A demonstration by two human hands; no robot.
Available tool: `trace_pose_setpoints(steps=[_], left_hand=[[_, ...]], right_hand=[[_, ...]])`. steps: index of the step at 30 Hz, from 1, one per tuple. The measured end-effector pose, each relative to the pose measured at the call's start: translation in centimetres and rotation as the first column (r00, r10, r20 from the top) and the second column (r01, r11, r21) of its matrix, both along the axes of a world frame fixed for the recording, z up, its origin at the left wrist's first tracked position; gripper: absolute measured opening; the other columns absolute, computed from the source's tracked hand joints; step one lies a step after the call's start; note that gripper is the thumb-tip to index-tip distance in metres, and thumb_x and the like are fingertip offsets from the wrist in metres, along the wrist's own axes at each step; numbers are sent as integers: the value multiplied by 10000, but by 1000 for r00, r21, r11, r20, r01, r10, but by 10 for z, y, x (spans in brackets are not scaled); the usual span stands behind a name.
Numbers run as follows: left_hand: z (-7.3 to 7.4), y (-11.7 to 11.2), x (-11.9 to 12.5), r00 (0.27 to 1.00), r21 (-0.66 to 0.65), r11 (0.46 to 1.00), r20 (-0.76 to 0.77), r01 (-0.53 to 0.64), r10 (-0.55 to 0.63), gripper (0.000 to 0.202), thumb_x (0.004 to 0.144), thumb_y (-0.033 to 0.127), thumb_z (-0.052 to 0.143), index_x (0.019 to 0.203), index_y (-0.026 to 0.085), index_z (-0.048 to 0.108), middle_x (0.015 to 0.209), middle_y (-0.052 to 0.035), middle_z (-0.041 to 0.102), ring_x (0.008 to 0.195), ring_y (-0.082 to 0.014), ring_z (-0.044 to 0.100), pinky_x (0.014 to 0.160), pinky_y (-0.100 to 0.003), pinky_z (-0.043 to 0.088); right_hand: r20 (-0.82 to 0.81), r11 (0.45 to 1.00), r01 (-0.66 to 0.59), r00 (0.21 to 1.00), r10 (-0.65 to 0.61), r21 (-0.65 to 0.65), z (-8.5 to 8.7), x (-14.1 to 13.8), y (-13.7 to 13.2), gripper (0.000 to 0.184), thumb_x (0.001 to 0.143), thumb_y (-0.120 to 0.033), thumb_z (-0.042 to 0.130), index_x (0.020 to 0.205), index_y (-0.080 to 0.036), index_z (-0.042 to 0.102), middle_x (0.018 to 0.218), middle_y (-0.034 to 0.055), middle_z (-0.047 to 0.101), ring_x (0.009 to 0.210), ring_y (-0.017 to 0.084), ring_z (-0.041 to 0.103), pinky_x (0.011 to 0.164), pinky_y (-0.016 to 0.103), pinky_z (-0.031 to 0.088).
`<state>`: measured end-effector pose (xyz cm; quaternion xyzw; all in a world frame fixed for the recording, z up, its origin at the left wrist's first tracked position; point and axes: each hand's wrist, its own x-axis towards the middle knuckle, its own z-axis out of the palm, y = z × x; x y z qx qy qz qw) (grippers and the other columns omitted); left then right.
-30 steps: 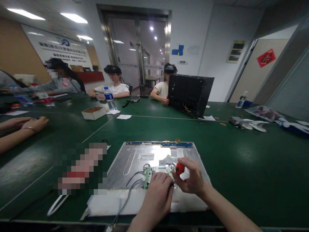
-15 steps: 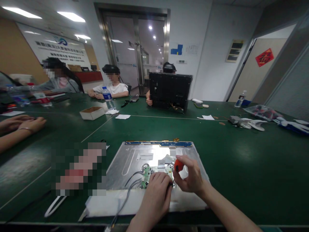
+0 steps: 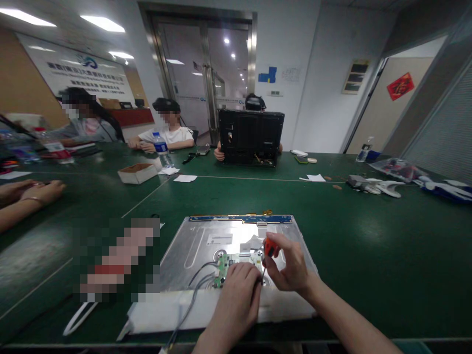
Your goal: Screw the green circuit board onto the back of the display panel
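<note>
A silver metal monitor back panel (image 3: 199,246) lies flat on the green table (image 3: 368,246) in front of me. A small green circuit board (image 3: 223,264) with grey cables (image 3: 195,290) sits near its front edge. My right hand (image 3: 289,268) is closed round an orange-handled screwdriver (image 3: 269,247), its thin shaft pointing down at the board. My left hand (image 3: 238,297) rests with fingers curled on the board, touching the screwdriver's tip area; what is under the fingers is hidden.
Across the table a person holds an upright black monitor casing (image 3: 250,137). Two more people sit at the far left with a water bottle (image 3: 160,147) and a cardboard box (image 3: 137,173). Another person's hands (image 3: 29,191) rest at the left. Plastic parts (image 3: 376,186) lie at the right.
My right hand tilted the screwdriver more upright and shifted slightly left. The person opposite turned the black casing and moved it left. The view drifted slightly.
</note>
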<state>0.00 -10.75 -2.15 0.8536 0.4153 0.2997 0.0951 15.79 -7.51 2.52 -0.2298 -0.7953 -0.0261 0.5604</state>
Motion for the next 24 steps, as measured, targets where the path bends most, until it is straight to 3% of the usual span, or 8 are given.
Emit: trace_pose_setpoints(steps=[6, 10, 15, 24], left_hand=[[-2, 0, 0, 1000, -13, 1000, 1, -1, 1, 153, 795, 81, 455, 872, 201, 513, 890, -42, 582, 867, -229, 528, 815, -394, 387], [-1, 0, 0, 1000, -10, 1000, 6, -1, 1, 161, 798, 79, 445, 877, 200, 514, 902, -46, 585, 875, -229, 529, 826, -398, 384], [1, -1, 0, 1000, -40, 999, -5, 11, -11, 147, 811, 81, 435, 846, 200, 514, 872, -38, 577, 855, -222, 525, 811, -392, 384], [-1, 0, 0, 1000, -33, 999, 6, 10, -9, 176, 805, 88, 442, 916, 195, 527, 908, -57, 583, 877, -234, 523, 820, -407, 391]], right_hand=[[11, 998, 37, 999, -37, 46, -1, 0, 2, 515, 813, -155, 554, 1290, -208, 367, 696, -17, 564, 559, 131, 489, 463, 229, 397], [21, 999, 22, 1000, -23, 33, 1, 1, 1, 501, 821, -183, 532, 1298, -204, 378, 726, 2, 570, 603, 140, 515, 477, 234, 424], [0, 999, -44, 999, 44, 7, 3, 1, 1, 529, 801, -94, 425, 1320, -162, 350, 826, 53, 592, 637, 142, 547, 497, 252, 457], [13, 997, 45, 999, -46, 64, -2, 0, 1, 474, 818, -167, 553, 1262, -200, 391, 727, -3, 574, 573, 132, 508, 463, 231, 390]])
